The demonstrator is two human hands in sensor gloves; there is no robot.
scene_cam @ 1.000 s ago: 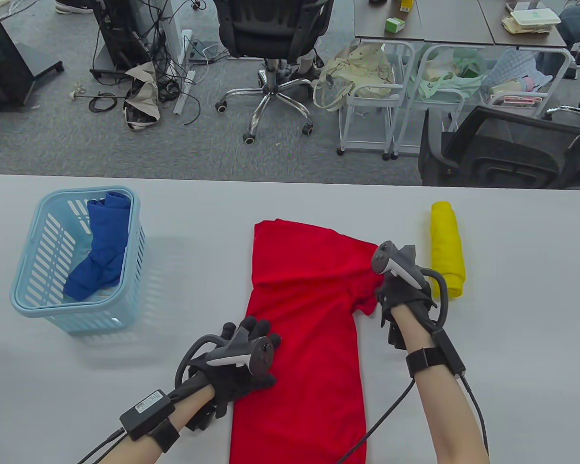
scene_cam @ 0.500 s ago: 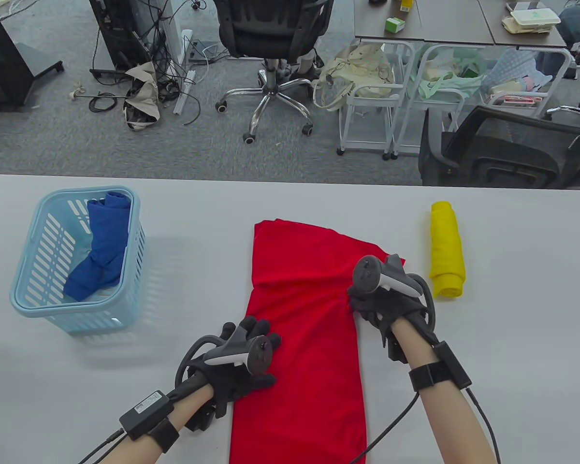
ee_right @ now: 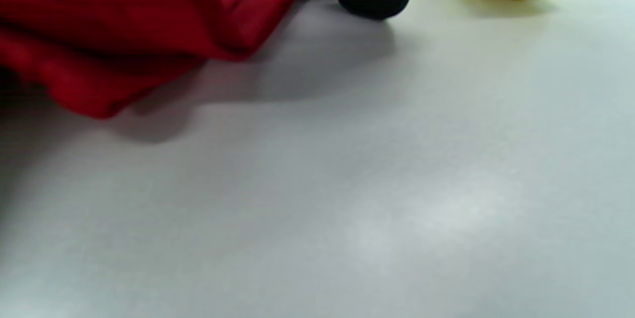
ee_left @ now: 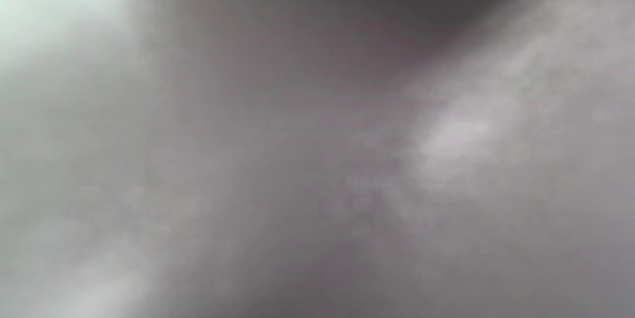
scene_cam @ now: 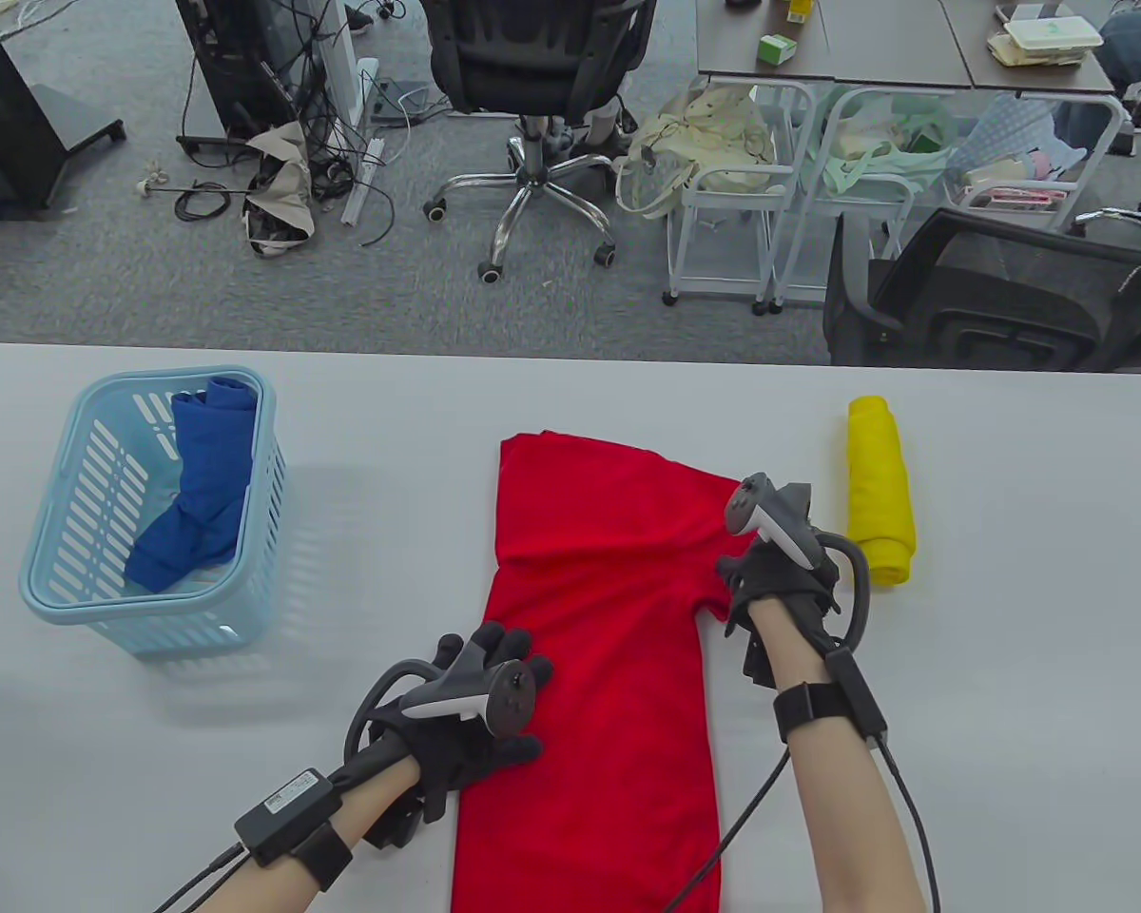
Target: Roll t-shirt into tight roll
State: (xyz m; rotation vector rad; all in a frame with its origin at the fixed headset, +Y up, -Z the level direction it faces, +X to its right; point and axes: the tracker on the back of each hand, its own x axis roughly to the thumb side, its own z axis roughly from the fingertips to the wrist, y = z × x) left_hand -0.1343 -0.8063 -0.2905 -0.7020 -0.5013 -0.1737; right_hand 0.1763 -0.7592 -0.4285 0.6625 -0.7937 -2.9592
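On the table, red t-shirt [scene_cam: 609,609] lying flat (unrolled), left hand [scene_cam: 480,709] pressing it open-palmed, right hand [scene_cam: 780,571] pinching its sleeve.

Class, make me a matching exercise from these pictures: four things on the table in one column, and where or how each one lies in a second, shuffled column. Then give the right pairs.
Things:
1. red t-shirt
2. yellow rolled cloth
3. blue cloth
4. left gloved hand

Places or states:
A. inside the light blue plastic basket
B. lying rolled up beyond the right gloved hand
C. spread flat mid-table
D. resting on the t-shirt's left edge

Pairs: 1-C, 2-B, 3-A, 4-D
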